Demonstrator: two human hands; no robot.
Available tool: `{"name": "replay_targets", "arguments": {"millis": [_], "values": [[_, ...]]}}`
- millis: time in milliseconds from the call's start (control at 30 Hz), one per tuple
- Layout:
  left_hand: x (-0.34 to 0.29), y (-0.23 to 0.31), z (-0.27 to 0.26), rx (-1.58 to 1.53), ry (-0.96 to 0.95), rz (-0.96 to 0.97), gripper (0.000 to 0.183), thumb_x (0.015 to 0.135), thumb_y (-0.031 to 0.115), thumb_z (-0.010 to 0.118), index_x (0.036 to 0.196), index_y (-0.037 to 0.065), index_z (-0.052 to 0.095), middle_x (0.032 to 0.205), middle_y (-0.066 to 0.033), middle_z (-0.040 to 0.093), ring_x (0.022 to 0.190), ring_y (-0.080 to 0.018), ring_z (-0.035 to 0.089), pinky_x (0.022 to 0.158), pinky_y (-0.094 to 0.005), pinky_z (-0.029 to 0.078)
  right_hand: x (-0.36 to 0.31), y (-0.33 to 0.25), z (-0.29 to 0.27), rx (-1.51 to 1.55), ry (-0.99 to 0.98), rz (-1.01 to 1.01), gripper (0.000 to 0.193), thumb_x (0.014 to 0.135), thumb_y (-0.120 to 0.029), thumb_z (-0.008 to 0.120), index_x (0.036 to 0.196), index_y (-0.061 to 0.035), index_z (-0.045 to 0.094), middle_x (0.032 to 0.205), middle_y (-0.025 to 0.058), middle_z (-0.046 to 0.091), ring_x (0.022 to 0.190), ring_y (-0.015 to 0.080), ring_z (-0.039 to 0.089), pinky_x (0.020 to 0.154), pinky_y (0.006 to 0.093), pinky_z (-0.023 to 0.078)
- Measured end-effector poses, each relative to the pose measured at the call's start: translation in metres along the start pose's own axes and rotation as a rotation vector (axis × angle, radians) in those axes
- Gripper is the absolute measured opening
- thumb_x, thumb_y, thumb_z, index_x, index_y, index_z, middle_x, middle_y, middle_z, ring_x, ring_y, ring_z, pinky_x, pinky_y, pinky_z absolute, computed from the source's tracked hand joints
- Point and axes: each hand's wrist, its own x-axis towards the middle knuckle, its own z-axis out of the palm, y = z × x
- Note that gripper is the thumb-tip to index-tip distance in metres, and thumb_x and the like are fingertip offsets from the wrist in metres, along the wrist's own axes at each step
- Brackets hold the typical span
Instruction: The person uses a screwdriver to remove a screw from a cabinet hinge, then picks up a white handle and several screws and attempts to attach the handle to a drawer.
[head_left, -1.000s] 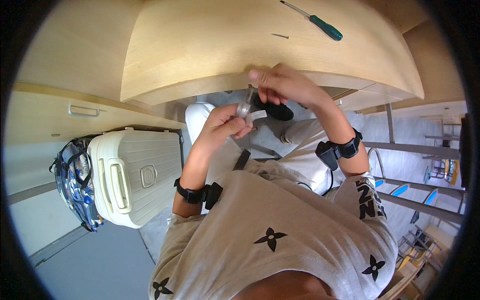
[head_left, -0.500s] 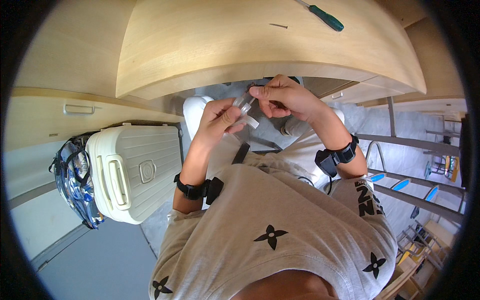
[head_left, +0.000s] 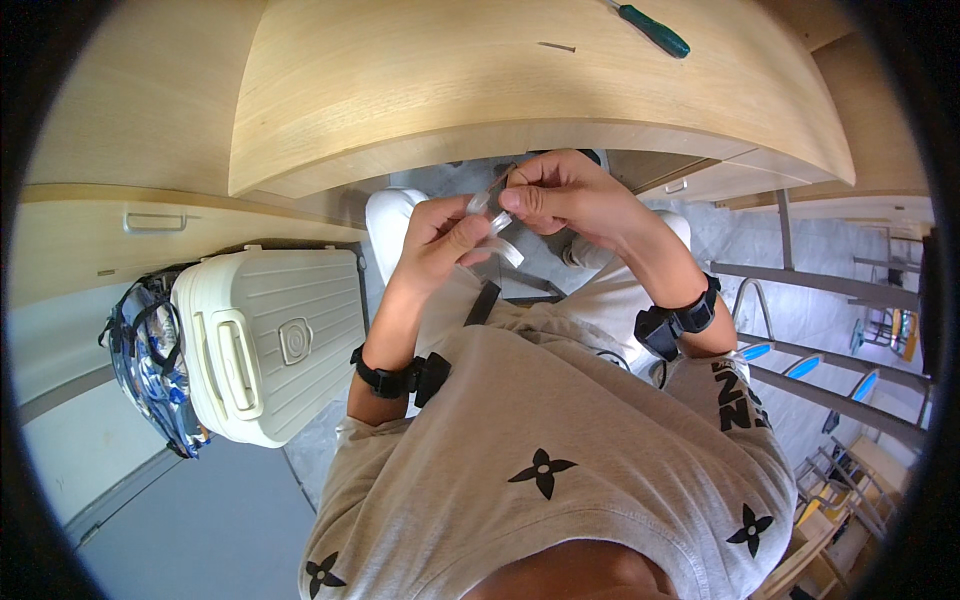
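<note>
Over my lap, just below the front edge of the wooden desk (head_left: 430,85), both hands are close together at a small clear plastic piece (head_left: 498,222). My left hand (head_left: 435,240) is closed on it with the thumb pressed on top, and a whitish translucent strip (head_left: 508,252) curls out beside the thumb. At the piece's upper end, my right hand (head_left: 570,195) has thumb and forefinger pinched together. Whatever lies between those fingertips is too small to make out. On the desktop lie a screwdriver (head_left: 653,31) with a green handle and a thin screw or nail (head_left: 557,46).
At left stand a cream hard-shell suitcase (head_left: 290,345) and a patterned blue bag (head_left: 150,365), below a drawer front (head_left: 80,225) with a metal handle. To the right is a grey metal ladder (head_left: 815,275) with blue-topped rungs. The desk edge curves close beyond my hands.
My right hand has rolled slightly, its fingers curling in nearer to the plastic piece. The whitish strip has shifted a little down and right. My left hand stays nearly still.
</note>
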Motion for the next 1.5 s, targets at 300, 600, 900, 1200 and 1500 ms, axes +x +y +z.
{"name": "replay_targets", "arguments": {"millis": [300,600,900,1200,1500], "values": [[-0.001,0.002,0.002,-0.074,-0.017,-0.003,0.039,0.088,0.036,0.062,0.077,-0.001,0.056,0.062,0.0000,0.051,0.049,-0.0057,0.042,0.042,-0.0207,0.031,-0.008,-0.002,-0.003,-0.187,-0.003,-0.012,0.035,0.086,-0.027,0.065,0.062,-0.0036,0.057,0.054,-0.0029,0.045,0.049,0.0047,0.035,0.047,0.0217,0.027],[-0.001,0.008,0.006,-0.026,-0.015,0.002,0.037,0.088,0.035,0.061,0.080,-0.001,0.056,0.061,-0.0008,0.051,0.048,-0.0064,0.043,0.041,-0.0206,0.028,-0.014,-0.001,0.006,0.049,0.095,-0.086,0.028,0.086,-0.021,0.065,0.065,-0.0042,0.058,0.054,-0.0018,0.046,0.049,0.0063,0.036,0.049,0.0225,0.032],[-0.005,-0.017,-0.002,-0.284,0.005,0.020,0.034,0.088,0.031,0.062,0.086,-0.003,0.058,0.067,-0.0020,0.053,0.049,-0.0053,0.040,0.041,-0.0185,0.028,-0.018,0.000,0.017,-0.104,0.162,-0.131,0.035,0.089,-0.028,0.060,0.063,-0.0060,0.054,0.054,-0.0030,0.045,0.049,0.0059,0.032,0.049,0.0215,0.025],[-0.005,-0.024,-0.005,-0.308,-0.020,0.015,0.026,0.089,0.023,0.061,0.083,-0.003,0.056,0.070,-0.0041,0.053,0.049,-0.0051,0.036,0.041,-0.0195,0.027,-0.016,0.008,0.013,-0.028,0.052,-0.082,0.020,0.087,-0.017,0.061,0.073,-0.0044,0.056,0.062,-0.0017,0.048,0.056,0.0052,0.039,0.051,0.0212,0.028],[-0.004,-0.021,-0.003,-0.541,-0.052,0.049,0.031,0.088,0.027,0.061,0.079,-0.002,0.053,0.066,-0.0095,0.055,0.046,-0.0074,0.037,0.040,-0.0211,0.026,-0.017,0.020,-0.004,0.385,-0.018,-0.180,0.010,0.084,-0.009,0.055,0.078,-0.0008,0.056,0.069,0.0051,0.054,0.060,0.0083,0.045,0.050,0.0208,0.032]]}}
